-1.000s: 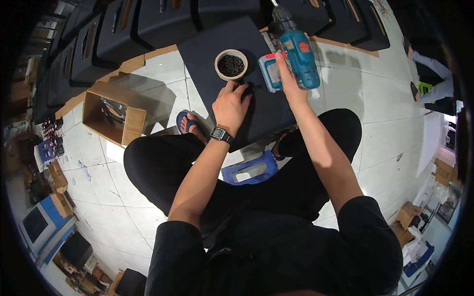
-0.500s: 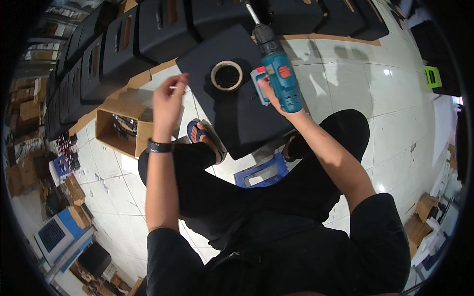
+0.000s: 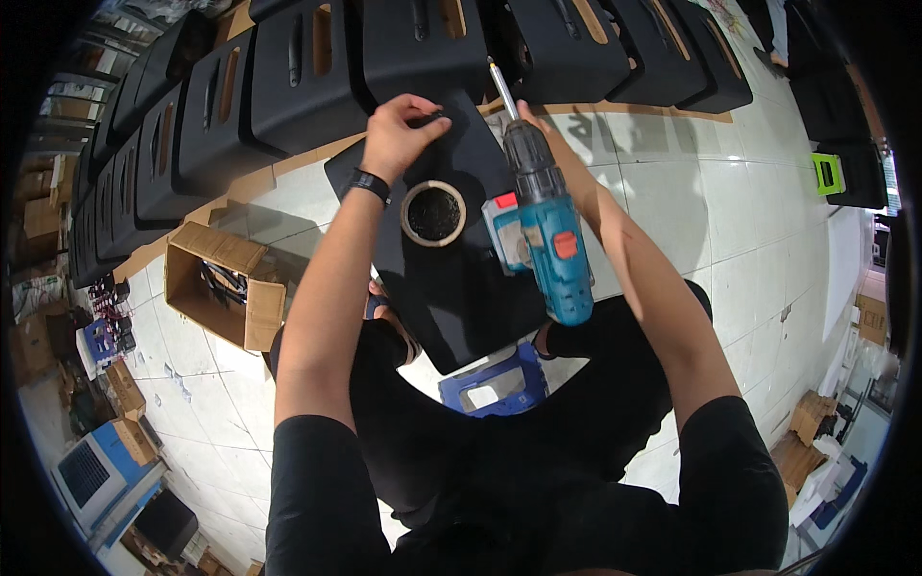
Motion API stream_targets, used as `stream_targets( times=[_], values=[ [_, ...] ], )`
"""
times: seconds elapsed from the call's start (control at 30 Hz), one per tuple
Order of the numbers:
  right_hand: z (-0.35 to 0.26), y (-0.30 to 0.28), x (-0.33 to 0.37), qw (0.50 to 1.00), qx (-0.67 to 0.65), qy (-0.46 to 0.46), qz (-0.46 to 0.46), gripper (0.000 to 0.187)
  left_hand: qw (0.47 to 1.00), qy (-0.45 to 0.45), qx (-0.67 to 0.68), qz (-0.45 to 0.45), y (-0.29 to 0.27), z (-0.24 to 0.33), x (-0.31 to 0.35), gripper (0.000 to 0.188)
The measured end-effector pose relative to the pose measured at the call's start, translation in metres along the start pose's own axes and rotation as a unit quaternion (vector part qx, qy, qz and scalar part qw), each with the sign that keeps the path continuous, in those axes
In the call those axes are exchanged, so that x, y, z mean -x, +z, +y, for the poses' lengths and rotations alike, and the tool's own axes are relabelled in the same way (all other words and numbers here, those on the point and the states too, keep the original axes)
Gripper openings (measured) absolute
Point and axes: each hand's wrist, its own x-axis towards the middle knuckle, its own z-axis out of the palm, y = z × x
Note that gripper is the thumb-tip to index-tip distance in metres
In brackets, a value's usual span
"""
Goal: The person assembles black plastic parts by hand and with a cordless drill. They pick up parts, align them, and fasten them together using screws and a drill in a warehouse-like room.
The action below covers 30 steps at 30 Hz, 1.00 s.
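A black box-like piece (image 3: 432, 317) with a flat top lies between my legs. On it sits a beige ring (image 3: 407, 216), like a tape roll, filled with small dark pieces (image 3: 435, 213). My left hand (image 3: 403, 134) is above the far part of the box, thumb and fingers pinched on a small dark bit too tiny to name. A teal cordless drill (image 3: 557, 250) with a long bit stands on its battery to the right of the ring. My right hand (image 3: 552, 134) reaches past it, beside the chuck; the drill hides most of its fingers.
Several black cases (image 3: 423, 48) with slots and handles line the far side on cardboard. An open carton (image 3: 216, 288) holding dark strips stands at left. A blue folding stool (image 3: 495, 384) is between my feet. A green item (image 3: 828, 174) lies far right.
My left hand has moved right and forward over the box, now pinching. My right hand has come off the drill's handle and reached farther forward. The view has shifted.
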Motion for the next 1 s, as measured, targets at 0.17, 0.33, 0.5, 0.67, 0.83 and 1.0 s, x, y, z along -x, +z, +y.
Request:
stream_targets(
  times=[0.17,0.33,0.5,0.67,0.83,1.0],
  values=[
    [-0.029,0.042,-0.066,0.998,0.036,0.012,-0.056,0.09,0.956,0.122,-0.261,0.064,0.023,0.001,0.009,0.027],
    [-0.03,0.059,-0.068,0.997,0.064,-0.005,-0.044,0.103,0.966,0.11,-0.232,0.028,0.003,-0.004,0.002,0.032],
    [-0.045,0.04,-0.064,0.986,0.145,-0.001,-0.082,0.127,0.967,0.174,-0.187,-0.018,-0.012,-0.016,-0.002,0.031],
    [-0.041,0.04,-0.061,0.983,0.169,0.005,-0.067,0.122,0.977,0.176,-0.119,-0.033,-0.011,-0.018,-0.008,0.021],
    [-0.044,0.042,-0.059,0.977,0.204,0.021,-0.062,0.114,0.872,0.24,-0.386,-0.184,-0.033,-0.01,-0.034,0.045],
    [-0.037,0.047,-0.056,0.984,0.171,0.016,-0.053,0.107,0.821,0.25,-0.447,-0.251,-0.038,-0.025,-0.046,0.057]
  ],
)
